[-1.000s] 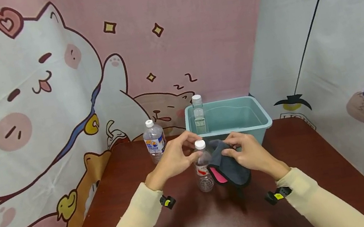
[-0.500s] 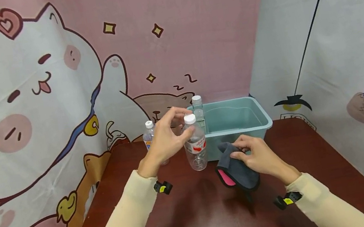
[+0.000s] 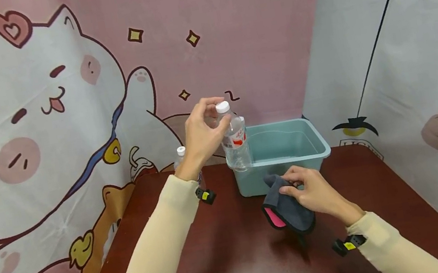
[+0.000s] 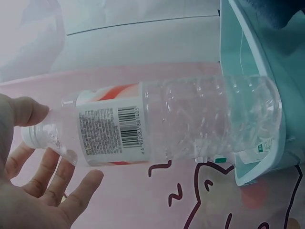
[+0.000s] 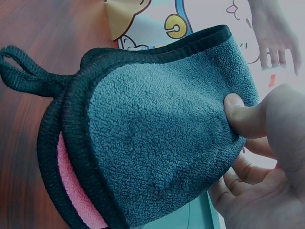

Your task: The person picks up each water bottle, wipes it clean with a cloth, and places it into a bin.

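My left hand (image 3: 206,131) grips a clear plastic bottle (image 3: 236,141) near its neck, thumb on one side and fingers on the other. The bottle has a white cap and a white label with red marks; its base overlaps the near left rim of the teal bin (image 3: 285,173). In the left wrist view a barcode shows on the label (image 4: 114,125). My right hand (image 3: 311,191) pinches a folded dark grey cloth (image 3: 288,209) with black edging and a pink inner side. A hanging loop (image 5: 28,74) on the cloth shows in the right wrist view.
Another bottle (image 3: 181,154) with a white cap stands at the back left of the dark red table (image 3: 221,260), mostly behind my left arm. A second bottle (image 3: 242,123) inside the bin is almost hidden behind the held one. A printed curtain (image 3: 264,43) hangs behind.
My left hand has lifted the bottle from in front of the bin up to its left rim. My right hand, still holding the cloth, has moved slightly right and away from the bottle.
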{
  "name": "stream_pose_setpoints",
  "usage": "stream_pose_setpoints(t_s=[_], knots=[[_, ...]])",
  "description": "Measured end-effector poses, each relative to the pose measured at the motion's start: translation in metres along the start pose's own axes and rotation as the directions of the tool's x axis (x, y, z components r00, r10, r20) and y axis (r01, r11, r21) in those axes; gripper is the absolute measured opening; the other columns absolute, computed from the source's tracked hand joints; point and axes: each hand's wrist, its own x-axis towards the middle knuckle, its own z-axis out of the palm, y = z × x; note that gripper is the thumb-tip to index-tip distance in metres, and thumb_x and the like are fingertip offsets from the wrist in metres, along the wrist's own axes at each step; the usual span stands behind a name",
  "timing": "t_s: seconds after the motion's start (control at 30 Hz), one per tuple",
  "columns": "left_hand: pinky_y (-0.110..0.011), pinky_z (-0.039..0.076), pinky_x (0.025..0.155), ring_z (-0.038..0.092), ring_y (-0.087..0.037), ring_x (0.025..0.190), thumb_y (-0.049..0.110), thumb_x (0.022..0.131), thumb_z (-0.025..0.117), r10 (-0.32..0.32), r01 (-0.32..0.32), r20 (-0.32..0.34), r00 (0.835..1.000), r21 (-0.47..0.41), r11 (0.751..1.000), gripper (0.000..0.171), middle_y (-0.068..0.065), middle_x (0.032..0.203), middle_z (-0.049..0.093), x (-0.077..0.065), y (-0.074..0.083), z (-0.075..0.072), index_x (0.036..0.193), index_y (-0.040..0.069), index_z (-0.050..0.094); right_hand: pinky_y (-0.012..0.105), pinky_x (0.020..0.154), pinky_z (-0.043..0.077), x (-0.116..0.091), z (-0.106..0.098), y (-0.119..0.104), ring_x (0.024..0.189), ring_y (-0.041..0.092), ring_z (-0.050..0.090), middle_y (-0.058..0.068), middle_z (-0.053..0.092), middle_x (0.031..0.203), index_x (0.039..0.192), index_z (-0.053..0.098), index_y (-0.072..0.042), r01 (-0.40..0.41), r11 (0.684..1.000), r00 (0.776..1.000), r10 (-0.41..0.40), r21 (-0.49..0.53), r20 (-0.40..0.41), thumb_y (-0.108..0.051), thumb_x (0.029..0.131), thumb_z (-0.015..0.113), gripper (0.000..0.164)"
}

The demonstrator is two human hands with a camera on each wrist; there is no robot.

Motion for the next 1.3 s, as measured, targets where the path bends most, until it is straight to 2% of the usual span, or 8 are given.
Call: stream_pose_setpoints(t_s=[0.1,0.23,0.37,0.5,0.7,0.93,1.17,1.3], knots=[[-0.041,0.064,0.099,0.076,-0.030,0.114,0.017,0.107,0.084,-0.006,0.007,-0.011,1.000,0.022,1.000,0.040,-0.013,0.127,0.078,0.010,-0.004,0.008,0.145,0.012,0.074,0.027,0.087,0.063,0.000,0.000,0.000,0.095,0.006,0.066,-0.008,0.076,0.110,0.125,0.090,-0.015,0.003,1.000,1.000,-0.003,0.001,0.000,-0.012,0.106,0.087,0.019],[-0.048,0.067,0.106,0.079,-0.034,0.119,0.015,0.107,0.084,-0.032,0.032,-0.012,0.999,0.017,0.999,0.039,-0.016,0.130,0.078,0.022,-0.010,0.019,0.145,0.010,0.074,0.026,0.086,0.062,-0.001,0.000,0.001,0.095,0.006,0.066,-0.007,0.076,0.110,0.125,0.090,-0.015,0.005,1.000,1.000,-0.005,0.005,0.007,-0.011,0.106,0.087,0.020],[-0.054,0.067,0.110,0.081,-0.037,0.124,0.013,0.107,0.084,-0.074,0.073,0.014,0.997,0.022,0.997,0.041,-0.018,0.134,0.078,0.029,-0.017,0.030,0.146,0.007,0.073,0.025,0.086,0.062,-0.001,0.000,0.003,0.097,0.006,0.067,-0.007,0.076,0.110,0.126,0.090,-0.016,0.003,1.000,1.000,-0.003,0.004,0.014,-0.012,0.106,0.087,0.020],[-0.052,0.066,0.111,0.079,-0.034,0.128,0.013,0.109,0.083,-0.137,0.132,0.062,0.989,0.069,0.989,0.041,-0.017,0.139,0.078,0.032,-0.026,0.040,0.148,0.009,0.071,0.025,0.086,0.062,-0.002,0.000,0.005,0.097,0.006,0.067,-0.008,0.077,0.110,0.126,0.090,-0.016,0.002,1.000,1.000,-0.002,0.007,0.015,-0.012,0.106,0.087,0.020],[-0.050,0.066,0.110,0.075,-0.033,0.130,0.015,0.112,0.080,-0.238,0.221,0.131,0.962,0.135,0.966,0.040,-0.016,0.143,0.076,0.033,-0.040,0.051,0.151,0.014,0.070,0.025,0.083,0.061,-0.004,0.003,0.008,0.094,0.004,0.066,-0.009,0.075,0.108,0.125,0.090,-0.017,0.006,1.000,1.000,-0.006,0.021,0.020,-0.014,0.106,0.087,0.019],[-0.051,0.069,0.108,0.076,-0.034,0.128,0.011,0.112,0.079,-0.318,0.274,0.210,0.925,0.214,0.938,0.039,-0.020,0.140,0.079,0.026,-0.050,0.058,0.149,0.010,0.071,0.024,0.077,0.057,-0.008,0.006,0.010,0.090,0.004,0.063,-0.008,0.076,0.108,0.124,0.091,-0.017,0.003,0.999,1.000,-0.004,0.033,0.023,-0.014,0.106,0.088,0.018],[-0.051,0.071,0.104,0.078,-0.034,0.123,0.010,0.110,0.082,-0.372,0.291,0.281,0.885,0.291,0.911,0.036,-0.020,0.135,0.079,0.023,-0.056,0.064,0.144,0.007,0.070,0.024,0.072,0.052,-0.008,0.008,0.010,0.086,0.004,0.060,-0.008,0.075,0.107,0.122,0.091,-0.017,0.001,1.000,1.000,-0.001,0.031,0.023,-0.013,0.105,0.088,0.018],[-0.050,0.070,0.104,0.080,-0.034,0.122,0.011,0.110,0.083,-0.385,0.273,0.323,0.864,0.341,0.899,0.033,-0.019,0.135,0.080,0.022,-0.058,0.066,0.140,0.006,0.070,0.024,0.072,0.052,-0.008,0.009,0.010,0.085,0.004,0.060,-0.008,0.075,0.107,0.122,0.091,-0.017,-0.012,0.999,1.000,0.011,0.039,0.028,-0.014,0.106,0.088,0.017]])
